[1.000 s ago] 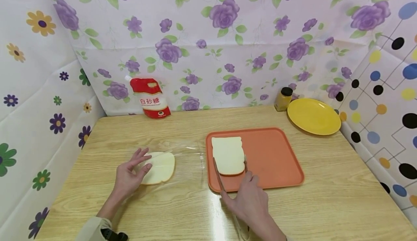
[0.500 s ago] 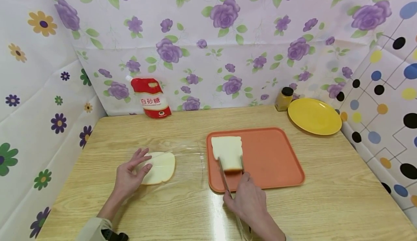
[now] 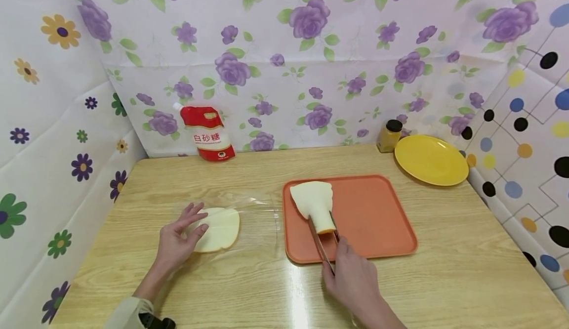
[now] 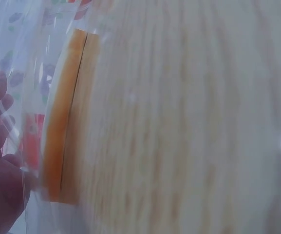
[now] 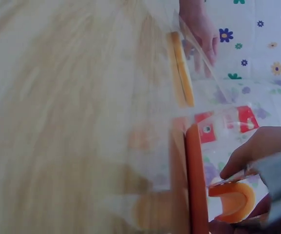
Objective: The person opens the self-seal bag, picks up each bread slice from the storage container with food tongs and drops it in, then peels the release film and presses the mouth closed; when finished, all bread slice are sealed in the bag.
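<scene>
My right hand (image 3: 355, 282) grips metal tongs (image 3: 319, 242) over the orange tray (image 3: 373, 215). The tongs squeeze the near end of a white bread slice (image 3: 313, 198), so that end bends into a curve, seen as a crusted U-shape (image 5: 247, 202) in the right wrist view. The slice's far end stays flat and wide over the tray. On the left, my left hand (image 3: 175, 240) pinches a clear plastic bag (image 3: 258, 230) between thumb and fingers. Inside the bag lies another bread slice (image 3: 220, 230), its brown crust edge (image 4: 62, 126) visible in the left wrist view.
A red and white sugar pouch (image 3: 208, 134) leans against the flowered backdrop. At the back right stand a small jar (image 3: 388, 136) with a black lid and a yellow plate (image 3: 431, 161). Patterned cloth walls enclose the wooden table (image 3: 249, 289) on three sides.
The tongs have closed on the bread slice's near end, narrowing and curling it. My right hand has shifted slightly right with them. My left hand and the bag hold still.
</scene>
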### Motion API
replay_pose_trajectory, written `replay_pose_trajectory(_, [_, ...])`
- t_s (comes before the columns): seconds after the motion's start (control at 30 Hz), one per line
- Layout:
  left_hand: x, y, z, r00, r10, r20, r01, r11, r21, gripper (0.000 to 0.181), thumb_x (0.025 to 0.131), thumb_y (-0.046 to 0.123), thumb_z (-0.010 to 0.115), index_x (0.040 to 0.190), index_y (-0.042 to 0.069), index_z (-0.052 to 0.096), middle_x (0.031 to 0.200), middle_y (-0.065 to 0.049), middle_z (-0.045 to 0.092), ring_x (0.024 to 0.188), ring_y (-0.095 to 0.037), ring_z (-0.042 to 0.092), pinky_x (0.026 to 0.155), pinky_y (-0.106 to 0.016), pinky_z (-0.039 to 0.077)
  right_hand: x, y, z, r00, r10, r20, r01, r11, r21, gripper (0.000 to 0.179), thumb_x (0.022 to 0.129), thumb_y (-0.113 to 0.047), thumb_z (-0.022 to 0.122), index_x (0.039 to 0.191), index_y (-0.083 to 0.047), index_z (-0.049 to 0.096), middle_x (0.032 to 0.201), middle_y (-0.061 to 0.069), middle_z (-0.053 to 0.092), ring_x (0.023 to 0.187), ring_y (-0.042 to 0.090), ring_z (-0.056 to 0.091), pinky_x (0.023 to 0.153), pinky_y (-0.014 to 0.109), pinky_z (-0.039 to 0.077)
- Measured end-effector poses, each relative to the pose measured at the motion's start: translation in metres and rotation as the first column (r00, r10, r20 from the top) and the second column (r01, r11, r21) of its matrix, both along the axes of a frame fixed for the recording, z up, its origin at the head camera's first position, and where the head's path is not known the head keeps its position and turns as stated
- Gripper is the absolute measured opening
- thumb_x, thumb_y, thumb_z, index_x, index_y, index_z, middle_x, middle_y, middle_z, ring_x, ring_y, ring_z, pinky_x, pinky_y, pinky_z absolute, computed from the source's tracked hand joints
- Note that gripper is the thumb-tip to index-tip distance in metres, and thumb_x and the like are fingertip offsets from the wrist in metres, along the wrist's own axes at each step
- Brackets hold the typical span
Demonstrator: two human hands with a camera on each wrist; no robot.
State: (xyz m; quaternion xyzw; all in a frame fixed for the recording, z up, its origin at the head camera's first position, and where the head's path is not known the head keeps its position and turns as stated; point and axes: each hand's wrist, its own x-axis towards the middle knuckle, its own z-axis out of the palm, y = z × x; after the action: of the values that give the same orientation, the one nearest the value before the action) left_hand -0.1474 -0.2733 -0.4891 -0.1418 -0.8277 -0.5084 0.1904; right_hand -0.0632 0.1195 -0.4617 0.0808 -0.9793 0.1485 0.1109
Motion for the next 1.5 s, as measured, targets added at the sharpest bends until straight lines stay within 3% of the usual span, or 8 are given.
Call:
replay_pose_trajectory(0.07, [0.000, 0.000, 0.000, 1.000, 0.001, -0.003, -0.001, 1.000, -0.010, 0.027, 0.080, -0.018, 0.073, 0.106, -0.010, 0.071, 0.128, -0.031, 0.059, 0.138, -0.013, 0.041, 0.108, -0.016, 0.031, 0.001, 0.005, 0.002, 1.000, 0.013, -0.016, -0.013, 1.000, 0.006, 0.056, 0.084, -0.024, 0.074, 0.119, 0.016, 0.056, 0.074, 0.011, 0.061, 0.044, 0.015, 0.049, 0.033, 0.026, 0.032])
replay_pose_trajectory(0.17, [0.000, 0.000, 0.001, 1.000, 0.004, 0.003, -0.004, 1.000, -0.021, 0.026, 0.081, -0.016, 0.074, 0.107, -0.010, 0.071, 0.129, -0.029, 0.060, 0.139, -0.027, 0.041, 0.108, -0.015, 0.030, 0.004, 0.013, 0.005, 0.998, 0.042, -0.047, -0.041, 0.999, 0.026, 0.055, 0.084, -0.022, 0.074, 0.122, 0.015, 0.058, 0.081, 0.013, 0.065, 0.052, 0.020, 0.057, 0.036, 0.027, 0.037])
replay_pose_trajectory(0.3, [0.001, 0.001, 0.003, 1.000, -0.004, 0.002, 0.004, 1.000, -0.015, 0.025, 0.083, -0.011, 0.075, 0.108, -0.006, 0.073, 0.130, -0.023, 0.062, 0.135, -0.045, 0.040, 0.108, -0.016, 0.030, 0.006, 0.025, 0.011, 0.993, 0.086, -0.077, -0.081, 0.995, 0.058, 0.055, 0.084, -0.023, 0.076, 0.125, 0.009, 0.059, 0.086, 0.010, 0.066, 0.060, 0.019, 0.059, 0.038, 0.027, 0.039])
replay_pose_trajectory(0.4, [0.001, 0.001, 0.004, 1.000, -0.018, -0.006, 0.018, 1.000, 0.005, 0.025, 0.084, -0.010, 0.075, 0.108, -0.005, 0.073, 0.131, -0.022, 0.062, 0.134, -0.049, 0.039, 0.109, -0.016, 0.030, 0.006, 0.034, 0.014, 0.984, 0.138, -0.117, -0.129, 0.988, 0.080, 0.054, 0.082, -0.021, 0.078, 0.126, 0.005, 0.060, 0.084, 0.007, 0.064, 0.063, 0.018, 0.059, 0.039, 0.026, 0.038])
replay_pose_trajectory(0.5, [0.000, 0.000, 0.002, 1.000, -0.026, -0.010, 0.026, 1.000, 0.014, 0.025, 0.083, -0.011, 0.075, 0.108, -0.005, 0.073, 0.130, -0.023, 0.062, 0.134, -0.050, 0.038, 0.109, -0.017, 0.030, 0.004, 0.042, 0.015, 0.964, 0.210, -0.163, -0.195, 0.976, 0.101, 0.052, 0.080, -0.018, 0.079, 0.124, 0.003, 0.060, 0.082, 0.005, 0.063, 0.064, 0.018, 0.059, 0.040, 0.024, 0.037])
replay_pose_trajectory(0.73, [0.005, 0.007, 0.013, 0.999, -0.014, -0.032, 0.014, 1.000, -0.011, 0.026, 0.081, -0.018, 0.072, 0.106, -0.013, 0.069, 0.127, -0.032, 0.059, 0.137, -0.037, 0.040, 0.109, -0.017, 0.031, -0.004, 0.048, 0.014, 0.924, 0.332, -0.191, -0.310, 0.941, 0.136, 0.052, 0.078, -0.017, 0.079, 0.124, 0.003, 0.061, 0.089, 0.005, 0.067, 0.071, 0.019, 0.062, 0.046, 0.025, 0.044])
replay_pose_trajectory(0.87, [0.001, 0.001, 0.003, 0.999, -0.020, -0.027, 0.020, 1.000, -0.001, 0.027, 0.081, -0.015, 0.074, 0.107, -0.011, 0.071, 0.129, -0.029, 0.060, 0.137, -0.042, 0.040, 0.109, -0.017, 0.030, -0.007, 0.047, 0.015, 0.912, 0.369, -0.178, -0.341, 0.925, 0.168, 0.053, 0.080, -0.019, 0.078, 0.126, 0.002, 0.061, 0.092, 0.004, 0.068, 0.075, 0.018, 0.062, 0.050, 0.028, 0.048])
replay_pose_trajectory(1.5, [0.001, 0.001, 0.002, 0.999, -0.007, -0.038, 0.007, 1.000, 0.007, 0.028, 0.081, -0.012, 0.077, 0.107, -0.004, 0.074, 0.129, -0.024, 0.062, 0.136, -0.043, 0.041, 0.111, -0.021, 0.029, -0.032, 0.043, 0.021, 0.850, 0.512, -0.124, -0.479, 0.850, 0.220, 0.052, 0.087, -0.025, 0.078, 0.129, -0.002, 0.060, 0.102, 0.005, 0.068, 0.084, 0.020, 0.060, 0.062, 0.035, 0.053])
